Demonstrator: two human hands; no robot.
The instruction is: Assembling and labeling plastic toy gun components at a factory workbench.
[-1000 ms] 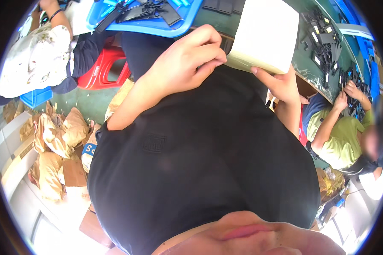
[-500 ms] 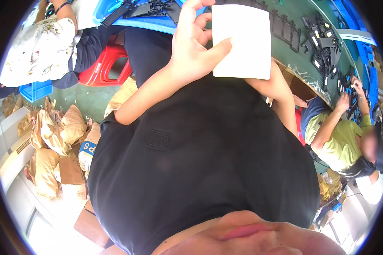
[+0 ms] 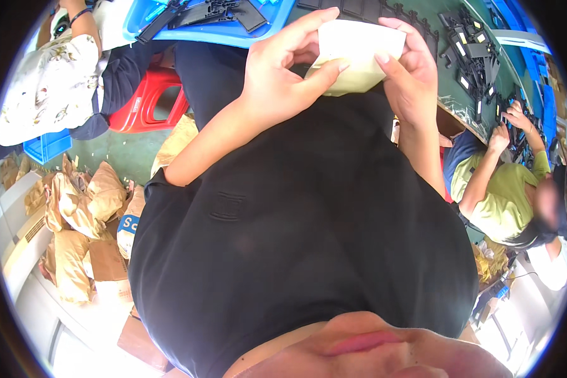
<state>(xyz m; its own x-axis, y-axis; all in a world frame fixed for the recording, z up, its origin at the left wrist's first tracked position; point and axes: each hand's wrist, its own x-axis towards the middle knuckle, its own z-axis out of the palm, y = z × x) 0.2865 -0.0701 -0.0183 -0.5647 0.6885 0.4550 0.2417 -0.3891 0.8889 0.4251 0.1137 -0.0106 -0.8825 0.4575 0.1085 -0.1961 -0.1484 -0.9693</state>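
Close over my black shirt, my left hand and right hand now both pinch the pale paper, which was flat and is now bent, so I am folding it, above the green table.

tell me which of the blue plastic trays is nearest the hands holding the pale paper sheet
The blue plastic tray at the top, loaded with black plastic parts, just above the left hand. The blue crate on the floor lies far off to the left.
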